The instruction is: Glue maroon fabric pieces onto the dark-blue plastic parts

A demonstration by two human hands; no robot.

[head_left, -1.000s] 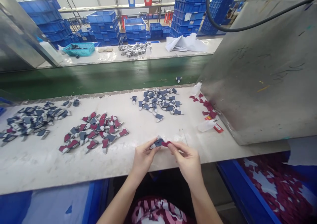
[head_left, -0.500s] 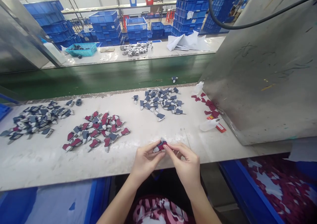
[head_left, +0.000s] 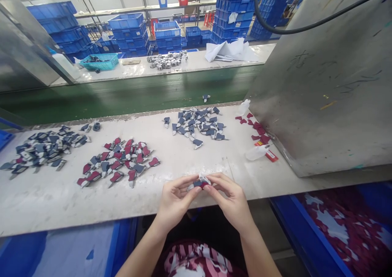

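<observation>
Near the table's front edge, my left hand and my right hand both pinch one small part, coloured grey, dark blue and dark red. Fingers cover much of it. Beyond my hands lies a pile of blue and grey parts. To the left is a mixed pile of red and blue parts, and farther left another, mostly blue pile. Loose dark red pieces lie at the right, beside a clear plastic bottle.
A green conveyor belt runs behind the white table, carrying one small part. A metal panel stands at the right. Below the table, a blue bin holds dark red pieces. A black cable hangs upper right.
The held part has been turned between my fingers, and its grey side now shows on top. On the belt, the single part has shifted left.
</observation>
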